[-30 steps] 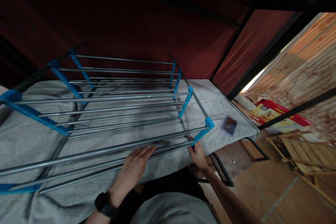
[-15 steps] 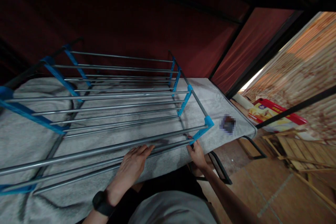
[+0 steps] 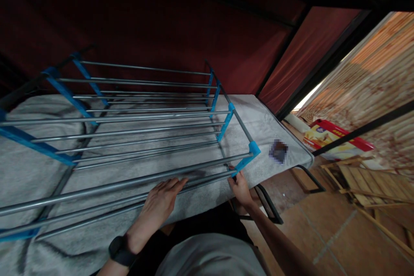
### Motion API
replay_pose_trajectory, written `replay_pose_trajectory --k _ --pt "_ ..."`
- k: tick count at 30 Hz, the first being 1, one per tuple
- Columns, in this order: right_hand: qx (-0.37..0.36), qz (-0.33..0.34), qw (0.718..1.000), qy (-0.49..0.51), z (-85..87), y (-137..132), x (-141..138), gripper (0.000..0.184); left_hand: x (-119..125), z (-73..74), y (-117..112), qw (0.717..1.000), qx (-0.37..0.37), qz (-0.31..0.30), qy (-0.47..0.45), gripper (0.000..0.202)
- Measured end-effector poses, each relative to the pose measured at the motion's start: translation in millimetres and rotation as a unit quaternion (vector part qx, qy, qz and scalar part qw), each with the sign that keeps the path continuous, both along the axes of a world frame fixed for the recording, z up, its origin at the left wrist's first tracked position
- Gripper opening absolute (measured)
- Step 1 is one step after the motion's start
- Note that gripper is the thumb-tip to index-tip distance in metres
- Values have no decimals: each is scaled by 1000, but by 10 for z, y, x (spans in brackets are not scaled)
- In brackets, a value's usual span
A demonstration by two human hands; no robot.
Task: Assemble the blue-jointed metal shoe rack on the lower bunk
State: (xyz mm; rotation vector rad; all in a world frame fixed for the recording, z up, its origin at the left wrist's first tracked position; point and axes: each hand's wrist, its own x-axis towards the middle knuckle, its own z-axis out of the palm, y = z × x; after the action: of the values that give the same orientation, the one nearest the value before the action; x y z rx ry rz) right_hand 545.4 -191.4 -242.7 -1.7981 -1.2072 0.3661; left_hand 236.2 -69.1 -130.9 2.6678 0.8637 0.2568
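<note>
A rack of grey metal rods [image 3: 136, 131] with blue plastic side brackets lies on a grey blanket [image 3: 274, 131] spread over a bed. My left hand [image 3: 160, 202] lies flat and open on the nearest rods, a black watch on its wrist. My right hand [image 3: 239, 186] is closed in a pinch at the near right blue corner bracket [image 3: 247, 161], where the front rods end. What its fingertips hold is too small to make out.
A dark red curtain hangs behind the bed. A small dark blurred object [image 3: 278, 151] lies on the blanket's right end. On the tiled floor at right are a red and yellow box [image 3: 333, 138] and a wooden slatted frame [image 3: 375, 185]. A black metal bed frame [image 3: 268, 205] juts out below.
The view has drifted slightly. Both hands stay where they were on the front rods and the corner bracket.
</note>
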Motion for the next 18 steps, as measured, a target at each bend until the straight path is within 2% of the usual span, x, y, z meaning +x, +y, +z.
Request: replay_pose_trajectory --k 8,18 --pt "9 -3 1000 -22 67 0 -17 29 -12 -51 52 1000 -7 4 -5 58" --pt "2 -11 1000 -17 36 -3 -19 28 -19 -38 7 1000 -12 2 -14 57"
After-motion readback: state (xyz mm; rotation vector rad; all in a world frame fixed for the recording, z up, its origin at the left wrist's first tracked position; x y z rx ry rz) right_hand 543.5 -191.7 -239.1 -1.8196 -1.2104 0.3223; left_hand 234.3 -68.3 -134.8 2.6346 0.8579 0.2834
